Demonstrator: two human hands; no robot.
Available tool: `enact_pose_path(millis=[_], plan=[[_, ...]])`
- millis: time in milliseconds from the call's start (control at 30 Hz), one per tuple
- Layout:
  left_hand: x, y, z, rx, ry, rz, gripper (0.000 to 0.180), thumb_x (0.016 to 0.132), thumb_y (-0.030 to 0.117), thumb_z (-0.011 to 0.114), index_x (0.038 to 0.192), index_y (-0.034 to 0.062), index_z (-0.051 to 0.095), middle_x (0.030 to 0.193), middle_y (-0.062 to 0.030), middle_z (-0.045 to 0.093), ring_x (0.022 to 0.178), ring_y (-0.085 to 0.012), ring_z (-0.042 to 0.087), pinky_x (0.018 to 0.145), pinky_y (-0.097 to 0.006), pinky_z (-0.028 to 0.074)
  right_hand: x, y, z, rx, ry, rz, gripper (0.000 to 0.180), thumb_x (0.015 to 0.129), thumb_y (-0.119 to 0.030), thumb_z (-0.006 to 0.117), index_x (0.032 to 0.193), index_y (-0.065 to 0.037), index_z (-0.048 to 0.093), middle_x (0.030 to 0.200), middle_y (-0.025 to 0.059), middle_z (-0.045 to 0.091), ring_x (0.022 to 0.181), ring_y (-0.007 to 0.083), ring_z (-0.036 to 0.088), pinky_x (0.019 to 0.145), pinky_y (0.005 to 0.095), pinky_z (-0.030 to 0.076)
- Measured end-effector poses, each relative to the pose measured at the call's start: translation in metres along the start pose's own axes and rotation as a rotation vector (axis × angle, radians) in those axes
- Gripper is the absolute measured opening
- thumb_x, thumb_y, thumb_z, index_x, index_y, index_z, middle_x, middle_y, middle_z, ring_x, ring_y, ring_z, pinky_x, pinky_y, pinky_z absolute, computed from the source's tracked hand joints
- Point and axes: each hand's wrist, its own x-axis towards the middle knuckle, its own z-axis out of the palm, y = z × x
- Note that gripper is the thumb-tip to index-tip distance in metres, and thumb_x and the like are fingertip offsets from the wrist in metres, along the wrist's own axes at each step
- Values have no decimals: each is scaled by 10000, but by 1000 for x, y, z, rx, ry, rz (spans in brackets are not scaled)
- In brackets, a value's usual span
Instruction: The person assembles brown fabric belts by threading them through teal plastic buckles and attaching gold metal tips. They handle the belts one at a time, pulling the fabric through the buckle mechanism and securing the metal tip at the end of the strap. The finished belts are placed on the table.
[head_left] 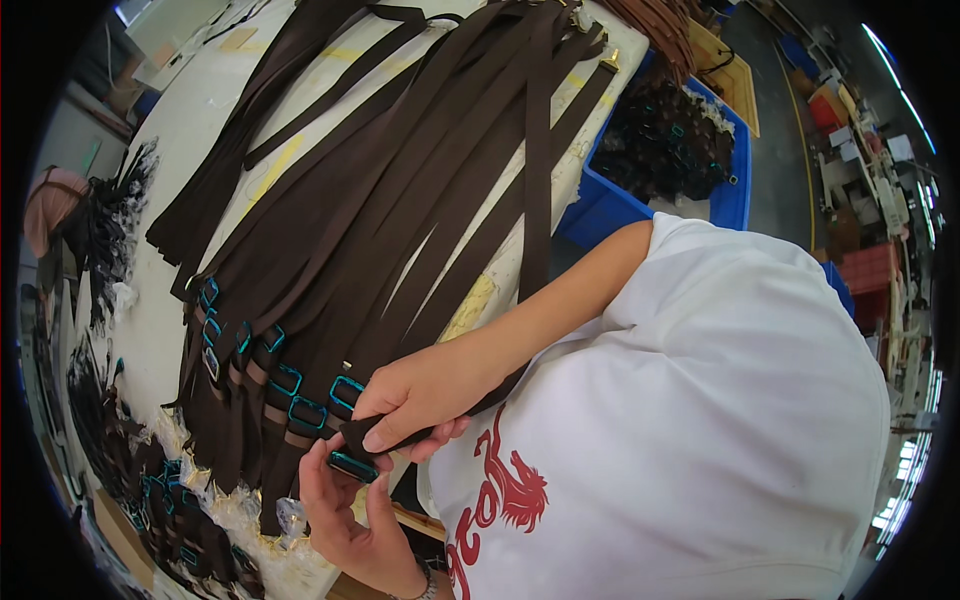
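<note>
Dark brown webbing straps (400, 230), likely belts, lie in a long bundle over the table. Several of their ends carry shiny teal rectangular buckles (307, 413) and narrow lighter brown loops. My right hand (430, 390) is closed on a strap end (385, 436), with the thumb pressed on top. Just below it, my left hand (345, 525), with a band on its wrist, grips a teal buckle (352, 466) between thumb and fingers. The strap end lies right against this buckle. Whether it passes through the buckle is hidden by my fingers.
A white table (165, 250) bears the straps. Beyond my right arm stands a blue crate (740, 180) full of dark, teal-buckled pieces, beside a yellow bin (735, 85). More buckled straps (170, 500) and clear plastic wrap (225, 500) lie along the table's lower left edge.
</note>
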Motion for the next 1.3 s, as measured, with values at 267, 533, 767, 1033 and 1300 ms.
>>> enact_pose_path(millis=[267, 533, 767, 1033, 1300], plan=[[-12, -11, -18, -52, -98, -154, 560, 840, -181, 613, 1391, -82, 585, 1144, -175, 730, 865, -161, 723, 801, -257, 574, 8, 14, 12, -9, -11, 3, 299, 1093, -264, 517, 970, -24, 645, 554, -44, 467, 458, 39, 354, 417, 240, 281], [-13, -14, -18, -43, -179, -29, 557, 786, -155, 704, 1335, -76, 652, 1148, -158, 741, 859, -167, 732, 775, -267, 598, 3, 27, 18, 104, -119, 100, 306, 1083, -253, 522, 944, -21, 665, 565, -41, 481, 462, 48, 368, 431, 247, 282], [-29, -25, -18, -1, -332, -105, 588, 735, -142, 760, 1313, -60, 685, 1080, -136, 745, 866, -165, 736, 736, -274, 598, -1, 31, 10, -162, -176, 169, 326, 1076, -242, 538, 959, 3, 718, 662, -25, 605, 537, 40, 451, 465, 228, 355], [-26, -25, -15, -74, -366, -285, 499, 721, -76, 778, 1212, -58, 691, 942, -95, 745, 833, -135, 720, 701, -259, 571, 1, 43, 13, 6, -110, 197, 269, 1043, -205, 571, 958, -2, 725, 690, -11, 653, 540, 21, 463, 464, 225, 358], [-33, -38, -2, -281, -187, -393, 436, 819, -5, 794, 1230, -73, 665, 942, -126, 751, 751, -143, 703, 635, -221, 538, -1, 39, 10, 21, -26, 192, 288, 1055, -238, 582, 945, -10, 722, 680, -16, 650, 532, 31, 491, 478, 224, 378]])
